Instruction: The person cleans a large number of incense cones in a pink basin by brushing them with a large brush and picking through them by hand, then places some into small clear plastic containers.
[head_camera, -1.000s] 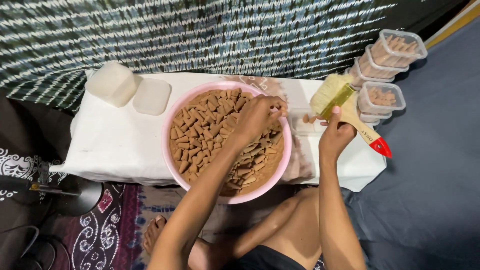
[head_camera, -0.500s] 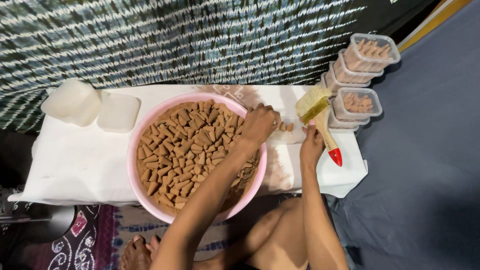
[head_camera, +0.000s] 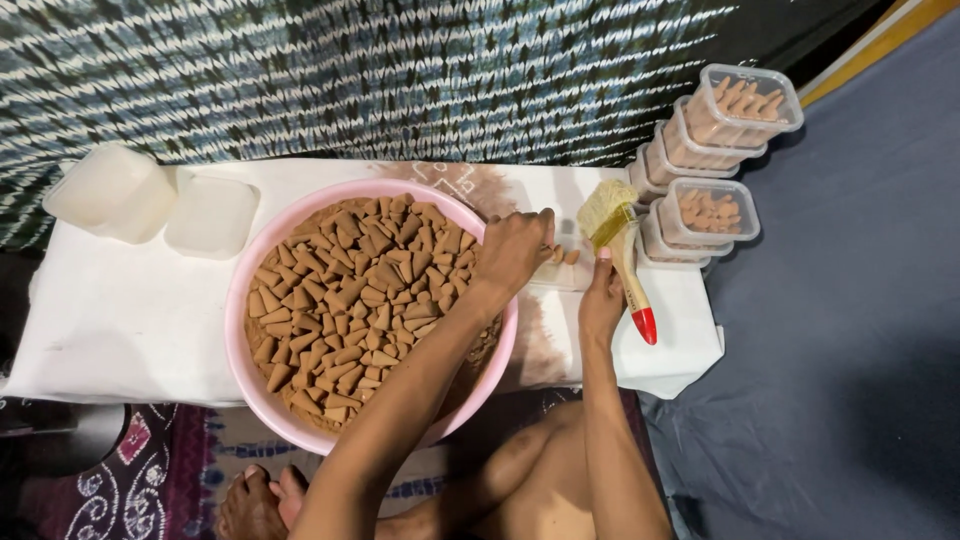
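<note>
A wide pink bowl (head_camera: 262, 385) heaped with small brown cones (head_camera: 350, 300) sits on a table covered in white cloth (head_camera: 130, 320). My left hand (head_camera: 512, 252) lies across the bowl's right rim, fingers curled on a few cones. Some loose cones (head_camera: 562, 256) rest on the cloth just past its fingertips. My right hand (head_camera: 600, 300) grips the handle of a paintbrush (head_camera: 628, 262). The brush has pale bristles and a red handle end, with the bristles pointing away, beside the loose cones.
Clear plastic tubs (head_camera: 712, 212) filled with cones are stacked at the table's right end, with one more tub (head_camera: 745, 102) on top. An empty white tub (head_camera: 108, 190) and a lid (head_camera: 210, 215) stand at back left. My bare legs and feet (head_camera: 262, 500) are below.
My left hand has moved out of the cone heap to the bowl's right rim by the loose cones. The right hand has lowered the brush toward the cloth. The view shifted.
</note>
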